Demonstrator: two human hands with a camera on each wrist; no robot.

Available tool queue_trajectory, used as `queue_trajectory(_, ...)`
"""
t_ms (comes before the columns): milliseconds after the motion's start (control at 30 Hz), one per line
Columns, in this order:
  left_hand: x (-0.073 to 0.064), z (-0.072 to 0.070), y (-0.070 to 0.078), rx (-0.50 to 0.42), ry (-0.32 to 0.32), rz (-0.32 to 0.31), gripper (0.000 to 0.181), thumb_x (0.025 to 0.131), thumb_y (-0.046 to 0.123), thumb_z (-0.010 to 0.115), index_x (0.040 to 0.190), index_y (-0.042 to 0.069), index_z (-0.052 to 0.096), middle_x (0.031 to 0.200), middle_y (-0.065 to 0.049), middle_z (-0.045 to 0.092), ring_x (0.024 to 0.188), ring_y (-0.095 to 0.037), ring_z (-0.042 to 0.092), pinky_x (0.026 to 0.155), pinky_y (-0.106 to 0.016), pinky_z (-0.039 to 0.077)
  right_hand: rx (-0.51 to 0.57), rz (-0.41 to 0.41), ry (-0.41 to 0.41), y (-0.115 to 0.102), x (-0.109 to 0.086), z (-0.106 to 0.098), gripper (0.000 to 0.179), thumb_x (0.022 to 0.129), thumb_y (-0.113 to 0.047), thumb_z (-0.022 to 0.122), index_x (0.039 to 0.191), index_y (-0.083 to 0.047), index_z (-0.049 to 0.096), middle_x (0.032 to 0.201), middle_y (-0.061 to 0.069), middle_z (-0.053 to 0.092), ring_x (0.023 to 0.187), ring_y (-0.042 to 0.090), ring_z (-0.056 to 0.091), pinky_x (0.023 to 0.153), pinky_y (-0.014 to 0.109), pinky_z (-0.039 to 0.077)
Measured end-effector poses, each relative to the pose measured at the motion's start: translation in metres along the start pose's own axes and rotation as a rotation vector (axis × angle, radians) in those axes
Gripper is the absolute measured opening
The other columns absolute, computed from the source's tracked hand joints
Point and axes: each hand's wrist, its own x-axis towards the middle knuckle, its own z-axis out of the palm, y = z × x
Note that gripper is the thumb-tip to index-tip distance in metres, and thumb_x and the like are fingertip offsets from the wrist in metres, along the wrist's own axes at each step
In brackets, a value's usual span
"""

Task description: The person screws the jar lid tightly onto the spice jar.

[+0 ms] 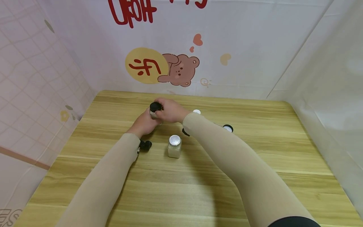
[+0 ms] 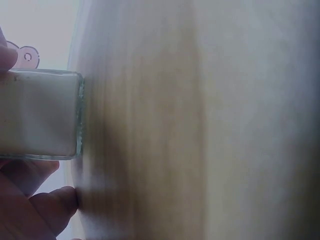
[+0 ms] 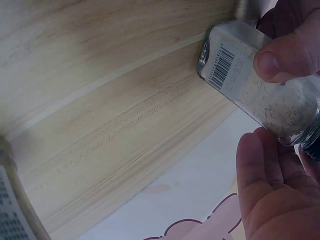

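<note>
My left hand [image 1: 145,122] grips a small square glass jar [image 3: 250,75] around its body, its thumb pressed on the side. Pale granules with darker flecks fill the jar, and a barcode is printed near its base. A black cap [image 1: 155,107] tops it, and my right hand [image 1: 171,110] pinches that cap at its side. In the right wrist view the fingers [image 3: 250,160] of my right hand lie beside the neck. From the left wrist, the jar's base [image 2: 45,115] looks raised above the table or barely at it; I cannot tell which.
A second square jar [image 1: 174,147] with a silver seal stands nearer me on the wooden table [image 1: 181,195]. Beyond my right forearm lie a black lid [image 1: 228,128], pale inside, and a white disc [image 1: 197,111]. A printed cloth [image 1: 244,72] hangs behind the table.
</note>
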Motion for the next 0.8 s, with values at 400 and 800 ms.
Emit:
queue_trajectory(400, 0.0006, -0.0008, 0.001, 0.011, -0.012, 0.001, 0.084, 0.096, 0.037, 0.063, 0.166, 0.011, 0.025, 0.163, -0.018, 0.046, 0.149, -0.039, 0.046, 0.123, -0.057, 0.036, 0.004, 0.025, 0.007, 0.0007, 0.0008, 0.0019, 0.062, 0.104, -0.033, 0.065, 0.157, -0.008, 0.044, 0.151, 0.013, 0.06, 0.135, 0.024, 0.06, 0.116, 0.035, 0.048)
queue_trajectory(800, -0.0001, -0.0009, 0.0012, 0.004, -0.006, 0.004, 0.082, 0.096, 0.038, 0.063, 0.165, 0.012, 0.027, 0.161, -0.018, 0.048, 0.147, -0.039, 0.048, 0.123, -0.057, 0.036, -0.014, 0.022, 0.013, 0.001, 0.0, 0.0029, 0.047, 0.105, -0.033, 0.064, 0.145, -0.011, 0.053, 0.138, 0.01, 0.066, 0.121, 0.022, 0.065, 0.109, 0.036, 0.051)
